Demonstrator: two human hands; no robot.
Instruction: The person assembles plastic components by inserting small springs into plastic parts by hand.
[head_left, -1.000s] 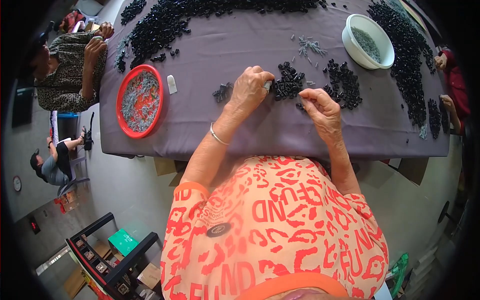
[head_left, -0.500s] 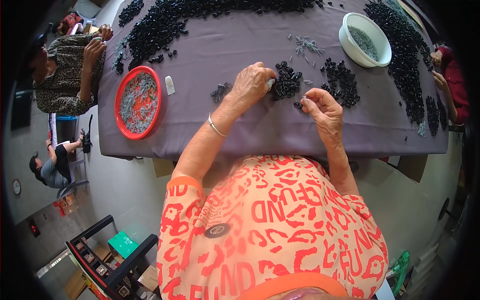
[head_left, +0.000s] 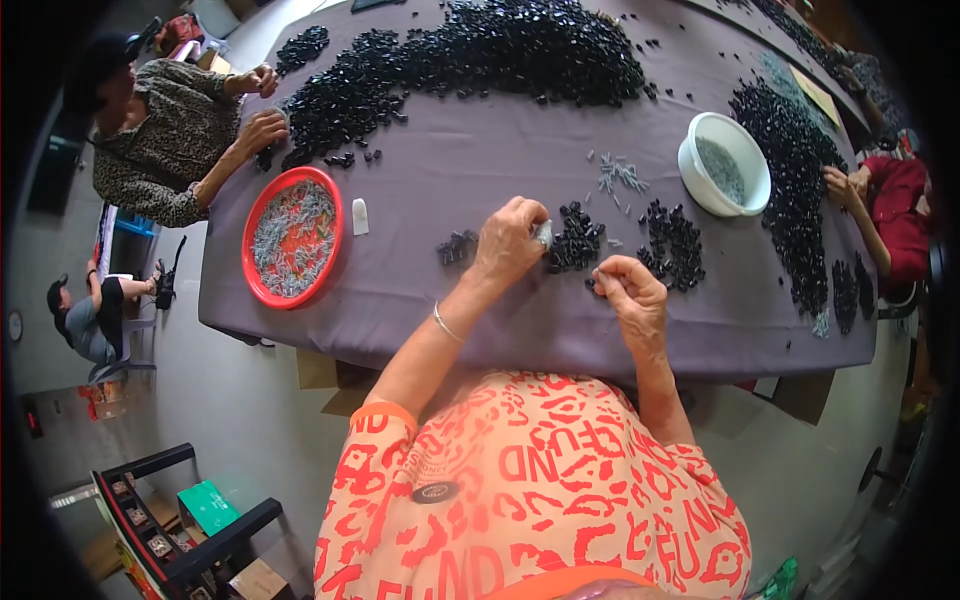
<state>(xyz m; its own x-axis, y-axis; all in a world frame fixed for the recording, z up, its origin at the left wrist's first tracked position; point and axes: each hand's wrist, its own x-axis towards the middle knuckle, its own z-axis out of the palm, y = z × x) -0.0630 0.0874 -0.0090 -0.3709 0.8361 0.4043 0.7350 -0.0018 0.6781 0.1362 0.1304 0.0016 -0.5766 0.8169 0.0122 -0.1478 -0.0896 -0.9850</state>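
Note:
My left hand (head_left: 512, 240) is closed, a whitish thing showing at its fingertips, beside a pile of small black plastic pieces (head_left: 576, 238). What its fingers grip is hidden. Just to the right, my right hand (head_left: 636, 302) pinches something too small to make out, in front of that pile. Another cluster of black pieces (head_left: 672, 245) lies beyond my right hand. Left of my left wrist sits a small heap of dark and grey pieces (head_left: 458, 247). Thin grey translucent pins (head_left: 622, 174) lie scattered farther back.
A red tray (head_left: 336, 238) of grey pins is at the left, near a white finger-shaped piece (head_left: 360, 217). A white bowl (head_left: 760, 190) of pins stands at the right. Big black heaps (head_left: 520, 50) cover the far table. Co-workers' hands (head_left: 262, 130) work at both sides.
The view has tilted up, so the table sits lower in the picture and more of the far heaps shows. Both my hands stay by the same pile, still closed.

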